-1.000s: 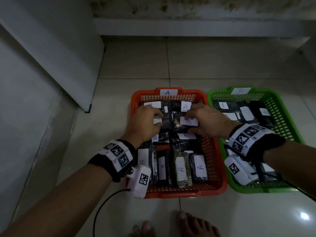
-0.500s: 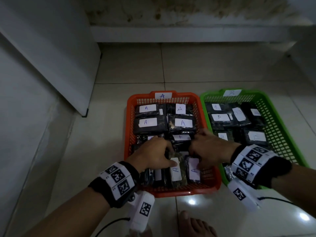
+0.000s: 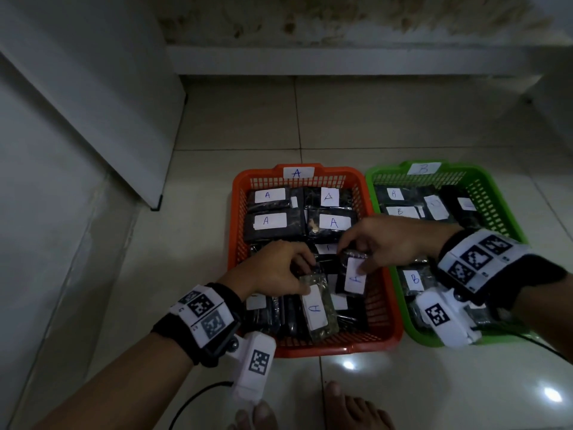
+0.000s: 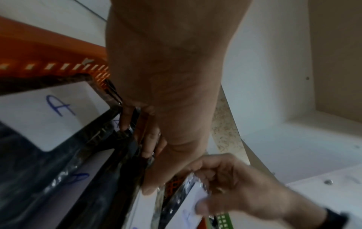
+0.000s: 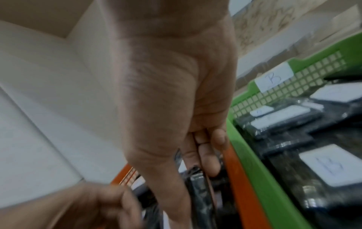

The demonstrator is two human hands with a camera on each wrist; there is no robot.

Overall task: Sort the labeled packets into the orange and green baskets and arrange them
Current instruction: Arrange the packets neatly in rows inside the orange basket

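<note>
Pinching the top edge of an A-labelled packet [image 3: 317, 307], the left hand [image 3: 273, 270] worked the near half of the orange basket [image 3: 376, 335]; the right hand [image 3: 389, 240] gripped a second A-labelled packet [image 3: 355, 276]. B packets [image 3: 414, 279] filled the green basket [image 3: 496, 200] just right.

Open tiled floor [image 3: 356, 116] beyond both baskets, wall panel [image 3: 93, 97] closing the left side, orange basket [image 3: 237, 212] packed with packets [image 3: 276, 225] — little slack between them, green basket [image 3: 502, 206] just beside it, both hands crowding the near half — bare feet [image 3: 356, 411] below.
</note>
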